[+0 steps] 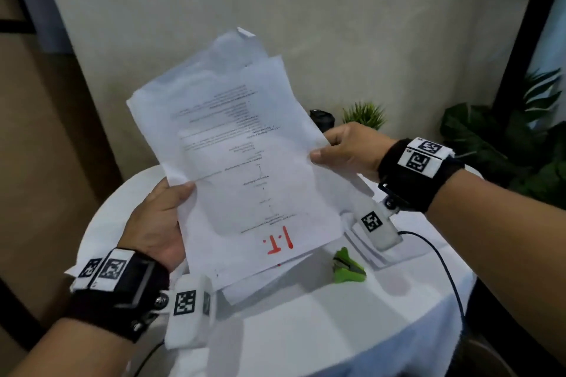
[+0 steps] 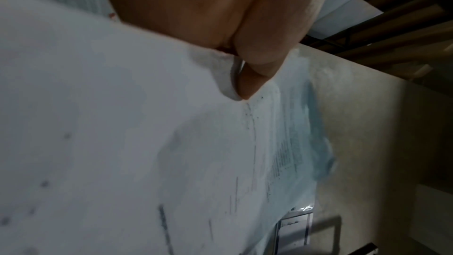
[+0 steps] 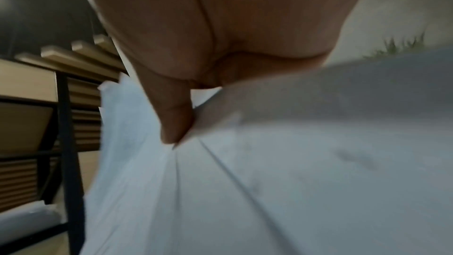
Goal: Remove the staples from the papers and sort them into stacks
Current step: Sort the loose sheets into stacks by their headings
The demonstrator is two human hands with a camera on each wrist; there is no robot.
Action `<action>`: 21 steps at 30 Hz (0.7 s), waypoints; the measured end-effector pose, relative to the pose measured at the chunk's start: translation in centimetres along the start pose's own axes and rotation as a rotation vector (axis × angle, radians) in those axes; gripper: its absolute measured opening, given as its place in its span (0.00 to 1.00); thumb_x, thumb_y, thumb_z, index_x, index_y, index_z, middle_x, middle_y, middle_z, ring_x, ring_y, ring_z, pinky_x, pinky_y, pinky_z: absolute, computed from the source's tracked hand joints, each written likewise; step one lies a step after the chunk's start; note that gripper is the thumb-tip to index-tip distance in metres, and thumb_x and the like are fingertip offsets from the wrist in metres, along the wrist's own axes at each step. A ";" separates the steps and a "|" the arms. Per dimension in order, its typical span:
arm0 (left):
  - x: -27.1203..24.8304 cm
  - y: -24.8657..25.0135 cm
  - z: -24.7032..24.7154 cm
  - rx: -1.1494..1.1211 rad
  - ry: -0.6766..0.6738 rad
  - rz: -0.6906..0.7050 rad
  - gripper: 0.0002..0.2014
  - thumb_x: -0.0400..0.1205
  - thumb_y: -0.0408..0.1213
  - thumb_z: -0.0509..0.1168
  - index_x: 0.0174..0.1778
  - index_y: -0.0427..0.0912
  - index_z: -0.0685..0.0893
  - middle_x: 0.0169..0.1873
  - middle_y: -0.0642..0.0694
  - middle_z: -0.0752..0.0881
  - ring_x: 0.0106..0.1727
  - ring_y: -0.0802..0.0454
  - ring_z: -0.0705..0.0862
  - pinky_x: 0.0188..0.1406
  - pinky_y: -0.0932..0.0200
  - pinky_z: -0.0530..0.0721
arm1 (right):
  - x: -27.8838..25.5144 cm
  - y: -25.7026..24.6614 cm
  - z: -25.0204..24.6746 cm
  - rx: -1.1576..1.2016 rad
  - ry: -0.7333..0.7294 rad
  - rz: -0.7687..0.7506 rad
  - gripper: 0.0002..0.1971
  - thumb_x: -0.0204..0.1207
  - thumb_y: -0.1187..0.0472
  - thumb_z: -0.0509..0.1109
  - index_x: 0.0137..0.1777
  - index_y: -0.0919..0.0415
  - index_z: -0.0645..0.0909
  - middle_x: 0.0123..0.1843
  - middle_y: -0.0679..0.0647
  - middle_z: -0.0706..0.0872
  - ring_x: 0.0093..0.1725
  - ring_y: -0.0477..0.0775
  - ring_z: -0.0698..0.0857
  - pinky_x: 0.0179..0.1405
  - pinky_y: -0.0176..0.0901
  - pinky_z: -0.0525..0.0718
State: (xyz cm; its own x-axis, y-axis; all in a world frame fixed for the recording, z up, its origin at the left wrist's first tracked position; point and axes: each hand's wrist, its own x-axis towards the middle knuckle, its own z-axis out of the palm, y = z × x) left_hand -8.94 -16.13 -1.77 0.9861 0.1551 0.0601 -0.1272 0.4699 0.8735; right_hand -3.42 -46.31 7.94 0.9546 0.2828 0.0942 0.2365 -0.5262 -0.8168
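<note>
I hold a bundle of white printed papers (image 1: pixel 239 156) up above the round white table (image 1: pixel 306 315); red letters "I.T." mark its near end. My left hand (image 1: pixel 165 217) grips the bundle's left edge, thumb on top. My right hand (image 1: pixel 346 150) pinches its right edge. The left wrist view shows my thumb pressed on the papers (image 2: pixel 147 143); the right wrist view shows a finger pushing into the papers (image 3: pixel 245 181). More papers (image 1: pixel 263 278) lie on the table under the bundle. A green staple remover (image 1: pixel 349 268) sits on the table just right of them.
Another small stack of papers (image 1: pixel 367 251) lies below my right wrist. A black cable (image 1: pixel 444 263) runs over the table's right side. A dark cup (image 1: pixel 321 119) and small green plant (image 1: pixel 364 115) stand at the back; leafy plants (image 1: pixel 505 144) fill the right corner.
</note>
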 end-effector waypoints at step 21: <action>-0.1 4.0 1.6 -0.070 0.087 -0.043 0.16 0.90 0.34 0.64 0.72 0.37 0.84 0.62 0.36 0.92 0.62 0.34 0.91 0.62 0.33 0.87 | -1.4 -2.5 2.4 0.557 0.181 -0.031 0.14 0.77 0.53 0.72 0.52 0.65 0.80 0.47 0.68 0.82 0.46 0.64 0.80 0.51 0.61 0.80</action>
State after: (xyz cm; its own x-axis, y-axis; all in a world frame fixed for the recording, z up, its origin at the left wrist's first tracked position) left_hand -9.41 -15.65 2.54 0.9782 0.2067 -0.0216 -0.0948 0.5364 0.8386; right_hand -5.73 -43.50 8.50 0.9760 0.1242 0.1790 0.1810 -0.0051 -0.9835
